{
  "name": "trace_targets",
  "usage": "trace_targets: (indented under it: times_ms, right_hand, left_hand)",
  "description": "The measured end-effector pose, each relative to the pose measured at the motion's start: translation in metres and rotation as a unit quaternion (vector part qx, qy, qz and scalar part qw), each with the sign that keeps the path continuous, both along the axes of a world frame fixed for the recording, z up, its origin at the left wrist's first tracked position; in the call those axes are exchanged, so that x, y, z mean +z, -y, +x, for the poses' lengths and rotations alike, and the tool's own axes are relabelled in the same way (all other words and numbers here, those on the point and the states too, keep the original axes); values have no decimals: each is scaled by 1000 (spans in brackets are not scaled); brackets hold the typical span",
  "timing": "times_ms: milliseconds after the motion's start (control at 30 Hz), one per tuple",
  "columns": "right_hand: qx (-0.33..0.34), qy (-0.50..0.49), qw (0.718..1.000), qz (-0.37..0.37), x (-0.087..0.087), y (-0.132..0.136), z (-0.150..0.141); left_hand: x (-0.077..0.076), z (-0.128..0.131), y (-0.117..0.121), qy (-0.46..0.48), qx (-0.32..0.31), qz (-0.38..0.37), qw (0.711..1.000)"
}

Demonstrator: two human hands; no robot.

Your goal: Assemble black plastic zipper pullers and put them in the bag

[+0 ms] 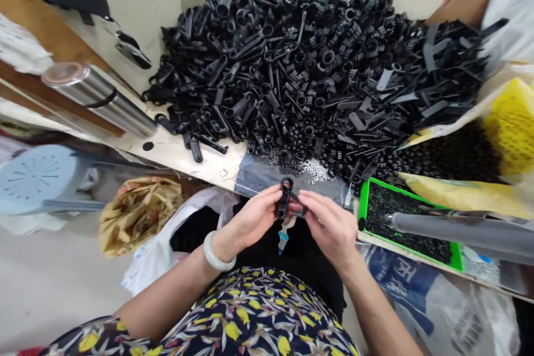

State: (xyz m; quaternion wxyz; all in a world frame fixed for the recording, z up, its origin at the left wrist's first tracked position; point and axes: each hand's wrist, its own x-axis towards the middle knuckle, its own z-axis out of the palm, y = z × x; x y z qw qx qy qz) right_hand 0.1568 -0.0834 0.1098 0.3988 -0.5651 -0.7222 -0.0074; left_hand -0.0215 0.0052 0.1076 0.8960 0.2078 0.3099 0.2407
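Observation:
Between my two hands, just in front of the bench edge, is a black plastic part (285,198) with a ring at its upper end. My left hand (261,210) grips it from the left, fingers closed round its side. The closed fingers of my right hand (329,222) pinch a dark flat piece (297,207) that meets the part's right side; its exact kind is partly hidden. Beyond the hands, small silver pins (316,169) lie on a dark mat (261,175), next to tiny black pieces.
A large heap of black plastic parts (267,67) covers the bench. A steel flask (100,97) stands at left. At right are a green-rimmed tray (364,203) of small black pieces, a grey tube (450,231) and a yellow bag (511,122). Bags and a blue stool (37,178) sit below.

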Motion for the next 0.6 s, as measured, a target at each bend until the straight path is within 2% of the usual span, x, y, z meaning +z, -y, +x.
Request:
trace_targets:
  times_ms: [133, 367, 600]
  right_hand:
    - [24, 33, 998, 41, -15, 1, -10]
    - [48, 41, 997, 44, -21, 4, -8]
    - [43, 60, 996, 54, -30, 9, -8]
  left_hand:
    - [-3, 0, 5, -13, 28, -22, 999]
    - [-3, 0, 10, -12, 48, -45, 998]
    - [0, 4, 14, 2, 36, -46, 998]
